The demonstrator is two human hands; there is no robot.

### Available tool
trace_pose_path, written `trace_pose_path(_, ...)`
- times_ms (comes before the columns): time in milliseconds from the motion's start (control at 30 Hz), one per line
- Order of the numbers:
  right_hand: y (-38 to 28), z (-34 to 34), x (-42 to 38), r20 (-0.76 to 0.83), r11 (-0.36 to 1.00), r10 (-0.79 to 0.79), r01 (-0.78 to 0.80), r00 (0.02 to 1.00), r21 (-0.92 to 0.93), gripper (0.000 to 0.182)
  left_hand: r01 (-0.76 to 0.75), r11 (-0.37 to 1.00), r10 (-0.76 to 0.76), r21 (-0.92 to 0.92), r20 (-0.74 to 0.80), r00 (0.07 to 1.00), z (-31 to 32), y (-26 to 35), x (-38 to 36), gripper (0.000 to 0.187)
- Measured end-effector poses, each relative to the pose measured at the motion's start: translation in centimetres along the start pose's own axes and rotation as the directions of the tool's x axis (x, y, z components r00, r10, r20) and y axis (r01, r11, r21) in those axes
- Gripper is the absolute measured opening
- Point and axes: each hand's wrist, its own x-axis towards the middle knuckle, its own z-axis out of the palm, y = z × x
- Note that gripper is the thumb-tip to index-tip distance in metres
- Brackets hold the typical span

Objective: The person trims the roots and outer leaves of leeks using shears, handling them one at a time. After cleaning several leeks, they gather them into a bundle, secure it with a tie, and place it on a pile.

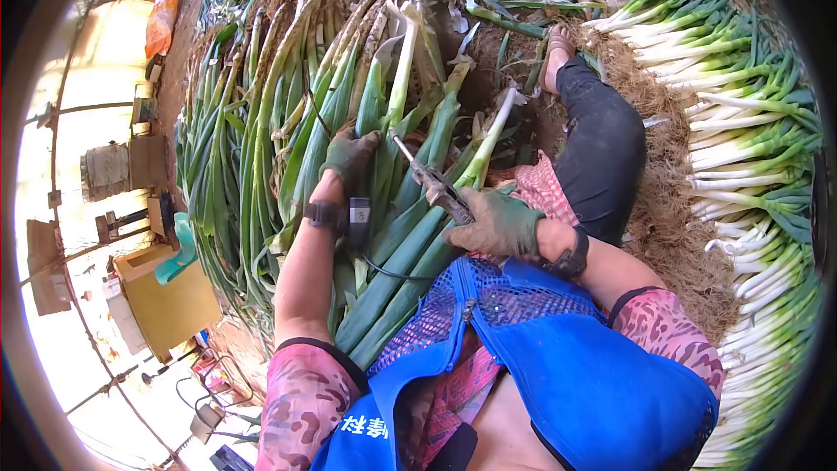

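My left hand (350, 159), in a dirty green glove, is closed around the leaves of a green onion in the large pile of untrimmed green onions (261, 135). My right hand (499, 222), gloved too, is wrapped round the grip of a metal air blow gun (443, 195). Its thin nozzle points up and left, close to my left hand. Between my hands lie several thick leaves, and a peeled pale stalk (493, 138) stands out to the right of the nozzle. A black cable runs below my left wrist.
Cleaned green onions (741, 157) with white stalks lie in a long curved row at the right, beside a heap of brown roots (667, 235). My bent leg (602, 148) is between. A yellow box (166, 296) and a teal plastic item (178, 249) are at the left.
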Motion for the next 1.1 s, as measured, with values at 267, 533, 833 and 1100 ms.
trace_pose_path(267, -1.4, 0.0, -1.0, -0.06, 0.99, 0.069, -0.076, 0.996, -0.117, 0.061, -0.114, 0.987, 0.131, 0.116, -0.146, 0.981, 0.8, -2.3, 1.9, 0.041)
trace_pose_path(533, -1.0, -4.6, 9.4, -0.309, 0.987, 0.09, -0.127, 0.947, -0.102, 0.057, -0.11, 0.994, 0.11, 0.011, -0.087, 0.99, 1.5, -1.5, -0.1, 0.039)
trace_pose_path(833, 0.0, -9.8, 15.6, -0.355, 0.983, 0.09, -0.141, 0.93, -0.121, 0.049, -0.051, 0.958, 0.077, 0.281, -0.081, 0.994, 1.0, -1.7, -2.8, 0.036)
trace_pose_path(1100, 2.8, -11.0, 20.2, -0.358, 0.985, 0.103, -0.145, 0.928, -0.092, 0.05, -0.042, 0.945, 0.062, 0.325, -0.054, 0.997, 1.3, -2.0, -2.9, 0.037)
